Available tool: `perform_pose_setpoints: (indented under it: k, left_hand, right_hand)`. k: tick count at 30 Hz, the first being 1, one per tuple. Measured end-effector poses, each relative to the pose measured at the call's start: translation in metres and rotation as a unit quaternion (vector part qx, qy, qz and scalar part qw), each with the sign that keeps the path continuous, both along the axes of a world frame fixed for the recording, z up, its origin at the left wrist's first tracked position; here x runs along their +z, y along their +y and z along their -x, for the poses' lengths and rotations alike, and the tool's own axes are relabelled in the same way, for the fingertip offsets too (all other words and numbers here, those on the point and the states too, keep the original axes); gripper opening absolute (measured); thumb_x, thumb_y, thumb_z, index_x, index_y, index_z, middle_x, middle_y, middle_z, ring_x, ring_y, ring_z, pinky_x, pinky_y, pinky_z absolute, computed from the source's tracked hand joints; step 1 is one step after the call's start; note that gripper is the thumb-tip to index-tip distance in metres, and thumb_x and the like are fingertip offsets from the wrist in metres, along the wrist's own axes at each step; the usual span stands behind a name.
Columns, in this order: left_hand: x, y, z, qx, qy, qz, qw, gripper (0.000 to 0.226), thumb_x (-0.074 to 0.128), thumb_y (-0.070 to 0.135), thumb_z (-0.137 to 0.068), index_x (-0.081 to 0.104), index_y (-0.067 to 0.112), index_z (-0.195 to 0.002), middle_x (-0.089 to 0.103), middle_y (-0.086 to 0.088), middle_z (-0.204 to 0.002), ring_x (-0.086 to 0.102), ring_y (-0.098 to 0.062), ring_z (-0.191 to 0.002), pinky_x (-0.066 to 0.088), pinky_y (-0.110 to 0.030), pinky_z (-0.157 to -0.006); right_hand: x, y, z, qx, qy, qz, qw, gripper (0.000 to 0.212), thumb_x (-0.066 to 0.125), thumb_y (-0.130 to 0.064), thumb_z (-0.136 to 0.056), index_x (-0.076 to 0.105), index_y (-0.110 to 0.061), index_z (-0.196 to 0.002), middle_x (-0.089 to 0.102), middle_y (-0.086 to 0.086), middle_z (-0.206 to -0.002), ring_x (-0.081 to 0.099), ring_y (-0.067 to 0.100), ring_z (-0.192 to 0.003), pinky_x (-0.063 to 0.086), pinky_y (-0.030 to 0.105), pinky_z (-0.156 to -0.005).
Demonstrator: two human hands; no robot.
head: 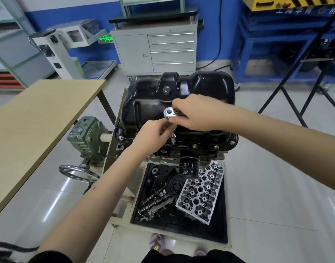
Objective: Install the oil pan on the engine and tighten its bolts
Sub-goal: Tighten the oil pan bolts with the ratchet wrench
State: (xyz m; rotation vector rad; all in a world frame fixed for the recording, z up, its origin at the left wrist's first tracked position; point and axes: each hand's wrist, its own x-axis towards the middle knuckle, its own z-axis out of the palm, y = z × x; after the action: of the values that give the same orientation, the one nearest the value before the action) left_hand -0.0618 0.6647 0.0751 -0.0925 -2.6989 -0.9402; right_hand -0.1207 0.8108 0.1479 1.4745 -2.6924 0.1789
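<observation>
Black oil pan [181, 95] seated upside-down on top of the engine [162, 154], flange flat against the block, several bolts [216, 147] showing along the near flange edge and one at the near-left corner. Ratchet wrench [169, 112] held above the pan's near side, its round silver head facing up, a thin extension bar [173, 136] dropping from it to a socket at the near flange. Right hand [193, 114] curled round the ratchet handle just behind the head, fingers wrapped closed on it. Left hand [153, 135] below and beside it, thumb and fingertips pinched round the upper part of the extension bar; the exact contact partly hidden by the right hand. Black oil filter [188, 166] sticking out of the engine's near face, under the flange. Below that, a black tray [216, 232] on the stand, holding a silver cylinder head [200, 192] tilted on the right and camshafts [155, 203] with loose small parts on the left. Green gearbox [87, 139] with a handwheel [78, 172] left of the engine, beside a wooden table [33, 122]. Grey drawer cabinet [155, 51] against the blue wall behind, blue metal racks [261, 44] far right
</observation>
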Motion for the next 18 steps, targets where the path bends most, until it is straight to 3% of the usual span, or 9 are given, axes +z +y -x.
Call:
perform_pose_setpoints:
  k: [3, 7, 9, 10, 12, 13, 14, 16, 18]
  left_hand:
    - [0.001, 0.002, 0.001, 0.005, -0.011, 0.01, 1.0, 0.027, 0.052, 0.021, -0.092, 0.06, 0.0, -0.076, 0.06, -0.008, -0.059, 0.05, -0.02, -0.05, 0.039, -0.024, -0.053]
    - [0.002, 0.004, 0.001, 0.0, -0.009, 0.031, 0.999, 0.032, 0.053, 0.019, -0.091, 0.046, 0.019, -0.06, 0.041, 0.015, -0.044, 0.039, -0.007, -0.039, 0.03, -0.012, -0.045]
    - [0.001, 0.003, 0.002, -0.017, -0.006, 0.031, 0.999, 0.029, 0.053, 0.018, -0.09, 0.049, 0.021, -0.062, 0.04, 0.016, -0.044, 0.041, -0.006, -0.04, 0.029, -0.013, -0.045]
    - [0.001, 0.002, 0.002, -0.024, -0.012, 0.032, 0.999, 0.025, 0.054, 0.017, -0.089, 0.052, 0.019, -0.065, 0.041, 0.016, -0.045, 0.04, -0.006, -0.041, 0.028, -0.014, -0.046]
    - [-0.002, 0.001, 0.002, -0.027, -0.019, 0.02, 0.999, 0.028, 0.056, 0.012, -0.086, 0.049, 0.023, -0.061, 0.041, 0.015, -0.044, 0.037, -0.005, -0.042, 0.03, -0.014, -0.046]
    - [-0.004, 0.0, 0.002, -0.021, -0.022, 0.006, 1.0, 0.035, 0.055, 0.009, -0.083, 0.044, 0.027, -0.055, 0.04, 0.014, -0.042, 0.037, -0.005, -0.041, 0.031, -0.012, -0.046]
    - [-0.006, -0.001, 0.002, -0.007, -0.034, -0.007, 0.999, 0.041, 0.052, 0.006, -0.081, 0.039, 0.031, -0.052, 0.04, 0.012, -0.039, 0.037, -0.004, -0.041, 0.031, -0.011, -0.045]
    - [-0.009, -0.001, 0.003, 0.018, -0.061, -0.024, 0.998, 0.046, 0.046, 0.0, -0.08, 0.035, 0.033, -0.051, 0.039, 0.01, -0.039, 0.036, -0.004, -0.042, 0.03, -0.013, -0.047]
    - [-0.01, 0.0, 0.003, 0.031, -0.064, -0.035, 0.997, 0.049, 0.047, -0.005, -0.08, 0.033, 0.033, -0.051, 0.04, 0.009, -0.037, 0.039, -0.003, -0.04, 0.031, -0.012, -0.047]
  right_hand:
    - [-0.01, 0.001, -0.011, -0.03, -0.029, 0.047, 0.998, 0.03, 0.041, -0.041, -0.094, 0.044, -0.011, -0.099, 0.033, -0.006, -0.066, 0.041, 0.019, -0.065, 0.031, 0.032, -0.058]
    - [-0.007, 0.004, -0.014, -0.058, -0.248, 0.135, 0.958, 0.018, 0.048, -0.03, -0.093, 0.048, -0.014, -0.102, 0.046, -0.008, -0.067, 0.043, 0.003, -0.05, 0.033, 0.015, -0.044]
    - [-0.01, 0.006, -0.023, -0.09, -0.433, 0.215, 0.871, 0.008, 0.047, -0.02, -0.095, 0.05, -0.014, -0.099, 0.044, -0.004, -0.059, 0.037, 0.003, -0.037, 0.031, 0.015, -0.036]
    - [-0.014, 0.005, -0.029, -0.111, -0.526, 0.269, 0.799, 0.005, 0.046, -0.015, -0.096, 0.05, -0.014, -0.093, 0.04, -0.002, -0.055, 0.034, 0.003, -0.033, 0.029, 0.015, -0.034]
    - [-0.025, -0.003, -0.045, -0.154, -0.659, 0.394, 0.622, 0.012, 0.045, -0.01, -0.096, 0.047, -0.014, -0.085, 0.035, -0.003, -0.049, 0.03, 0.002, -0.03, 0.026, 0.012, -0.032]
    - [-0.029, -0.01, -0.052, -0.171, -0.687, 0.446, 0.547, 0.014, 0.045, -0.009, -0.096, 0.046, -0.015, -0.083, 0.034, -0.004, -0.047, 0.029, 0.002, -0.03, 0.025, 0.011, -0.032]
    - [-0.033, -0.016, -0.059, -0.185, -0.699, 0.481, 0.495, 0.013, 0.046, -0.01, -0.095, 0.047, -0.016, -0.084, 0.034, -0.004, -0.046, 0.029, 0.003, -0.031, 0.026, 0.011, -0.033]
    - [-0.035, -0.026, -0.064, -0.196, -0.704, 0.506, 0.459, 0.009, 0.049, -0.011, -0.095, 0.047, -0.016, -0.087, 0.034, -0.003, -0.049, 0.03, 0.003, -0.032, 0.027, 0.011, -0.034]
    - [-0.031, -0.026, -0.06, -0.188, -0.701, 0.486, 0.487, 0.01, 0.05, -0.013, -0.094, 0.047, -0.014, -0.085, 0.035, -0.001, -0.052, 0.032, 0.004, -0.033, 0.028, 0.012, -0.035]
